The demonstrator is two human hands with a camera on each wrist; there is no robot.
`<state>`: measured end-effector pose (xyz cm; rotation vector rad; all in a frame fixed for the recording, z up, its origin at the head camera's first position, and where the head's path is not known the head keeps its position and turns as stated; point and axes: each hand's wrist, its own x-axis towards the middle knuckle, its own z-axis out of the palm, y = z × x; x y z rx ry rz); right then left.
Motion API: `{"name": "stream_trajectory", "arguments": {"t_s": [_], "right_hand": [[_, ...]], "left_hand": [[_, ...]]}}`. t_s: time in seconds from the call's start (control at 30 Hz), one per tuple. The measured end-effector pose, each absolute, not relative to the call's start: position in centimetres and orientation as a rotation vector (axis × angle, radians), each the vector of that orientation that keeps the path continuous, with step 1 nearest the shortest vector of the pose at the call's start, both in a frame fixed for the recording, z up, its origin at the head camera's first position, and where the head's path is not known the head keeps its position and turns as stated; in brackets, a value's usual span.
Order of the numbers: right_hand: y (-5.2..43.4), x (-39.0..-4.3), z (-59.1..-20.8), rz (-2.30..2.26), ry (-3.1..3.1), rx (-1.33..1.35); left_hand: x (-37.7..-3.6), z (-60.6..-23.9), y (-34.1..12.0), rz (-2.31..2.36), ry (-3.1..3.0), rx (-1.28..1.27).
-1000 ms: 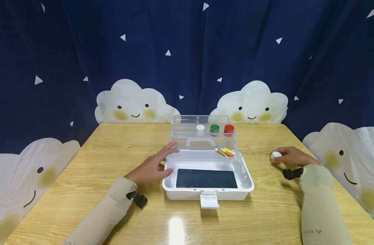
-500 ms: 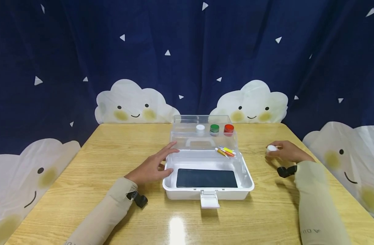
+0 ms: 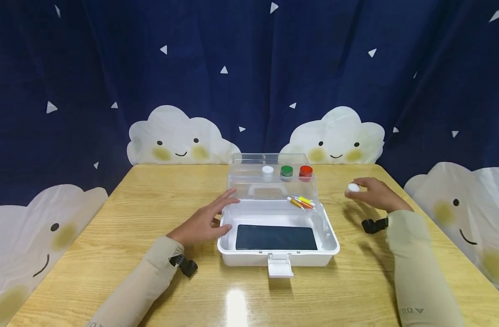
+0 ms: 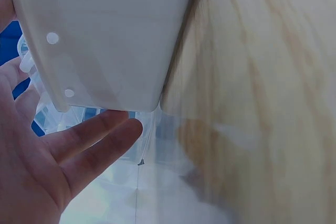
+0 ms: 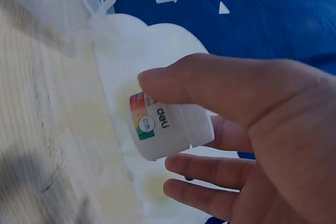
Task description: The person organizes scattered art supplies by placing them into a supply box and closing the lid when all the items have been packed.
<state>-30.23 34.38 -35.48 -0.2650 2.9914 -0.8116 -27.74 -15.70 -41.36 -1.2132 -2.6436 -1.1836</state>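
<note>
A white plastic case [image 3: 331, 249] stands open mid-table, its clear lid [image 3: 271, 181] upright at the back. A dark slab [image 3: 275, 238] lies flat in its base. My left hand [image 3: 206, 219] rests flat with straight fingers against the case's left wall [image 4: 105, 35] and lid corner. My right hand [image 3: 373, 193] hovers right of the case and pinches a small white paint jar [image 3: 353, 187], whose colour label [image 5: 143, 121] faces the right wrist view. White, green and red jars [image 3: 286, 171] and several coloured tubes [image 3: 301, 202] sit by the lid.
The wooden table [image 3: 151, 195] is backed by a dark blue curtain with cloud figures [image 3: 180, 138]. Bare tabletop lies left and right of the case. The case's latch [image 3: 279, 265] hangs over the front.
My right hand has lifted the white jar off the table and carried it left and farther back, nearer the case. The left hand has stayed put.
</note>
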Motion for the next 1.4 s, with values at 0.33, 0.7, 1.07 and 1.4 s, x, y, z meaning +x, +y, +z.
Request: {"name": "stream_trajectory", "arguments": {"t_s": [0.33,0.7,1.07,1.4], "right_hand": [[32.9,-30.1,-34.5,-0.905,3.017,-0.305],[30.7,-29.7,-33.4,-0.999,3.047,-0.429],[29.0,-29.5,-33.1,-1.027,3.049,-0.507],[27.4,-28.8,-31.9,-0.985,3.051,-0.515]], "left_hand": [[-27.8,-41.4,-15.7,-1.184,-2.643,-1.209],[-27.7,-41.6,-15.7,-1.179,-2.650,-1.199],[-27.8,-41.5,-15.7,-1.180,-2.642,-1.203],[-27.7,-41.5,-15.7,-1.183,-2.640,-1.210]]}}
